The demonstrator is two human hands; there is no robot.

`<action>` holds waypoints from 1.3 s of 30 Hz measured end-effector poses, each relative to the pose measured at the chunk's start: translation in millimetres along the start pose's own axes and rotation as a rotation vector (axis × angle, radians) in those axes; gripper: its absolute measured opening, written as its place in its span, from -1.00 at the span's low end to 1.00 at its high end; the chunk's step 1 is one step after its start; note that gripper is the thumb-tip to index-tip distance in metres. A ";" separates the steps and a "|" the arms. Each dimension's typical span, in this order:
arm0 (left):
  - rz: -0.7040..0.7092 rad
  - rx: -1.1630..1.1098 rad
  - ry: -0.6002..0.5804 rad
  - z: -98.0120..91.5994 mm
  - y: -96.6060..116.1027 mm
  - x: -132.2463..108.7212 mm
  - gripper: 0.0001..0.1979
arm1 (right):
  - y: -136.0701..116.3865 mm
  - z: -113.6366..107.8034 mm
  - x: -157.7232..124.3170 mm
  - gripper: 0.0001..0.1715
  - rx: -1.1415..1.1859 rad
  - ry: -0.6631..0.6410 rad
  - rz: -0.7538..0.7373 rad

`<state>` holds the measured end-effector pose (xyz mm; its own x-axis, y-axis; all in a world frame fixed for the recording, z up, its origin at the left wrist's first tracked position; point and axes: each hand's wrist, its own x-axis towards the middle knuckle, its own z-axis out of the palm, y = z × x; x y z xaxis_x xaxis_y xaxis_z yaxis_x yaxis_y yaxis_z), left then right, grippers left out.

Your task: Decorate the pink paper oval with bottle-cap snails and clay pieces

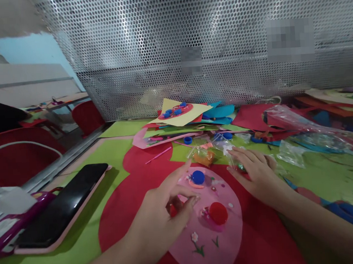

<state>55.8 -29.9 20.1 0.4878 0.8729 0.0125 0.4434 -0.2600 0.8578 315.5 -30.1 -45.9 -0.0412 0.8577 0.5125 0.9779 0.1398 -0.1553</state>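
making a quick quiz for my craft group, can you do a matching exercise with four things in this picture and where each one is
1. phone
2. red cap
3. yellow sheet
4. right hand

A. among the small clear bags
B. on the pink oval
C. left of the big red paper, screen up
D. on top of the paper pile

Pairs: 1-C, 2-B, 3-D, 4-A
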 end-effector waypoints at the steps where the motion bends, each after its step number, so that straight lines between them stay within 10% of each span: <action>1: -0.009 -0.024 -0.005 0.0 -0.2 0.0 -0.46 | 0.1 0.1 0.1 -0.53 -0.002 0.007 -0.001; 27: -0.244 -0.431 -0.047 -4.0 12.3 4.8 -0.19 | -3.6 -3.9 0.8 -0.52 -0.003 0.006 -0.020; 39: -0.419 -0.697 -0.215 -5.8 3.0 10.7 -0.57 | -1.7 -0.9 -0.2 -0.54 0.005 0.011 -0.015</action>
<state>58.0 -19.0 25.8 0.5506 0.7241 -0.4155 0.0884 0.4443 0.8915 314.1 -30.9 -45.0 -0.0537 0.8500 0.5240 0.9762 0.1551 -0.1516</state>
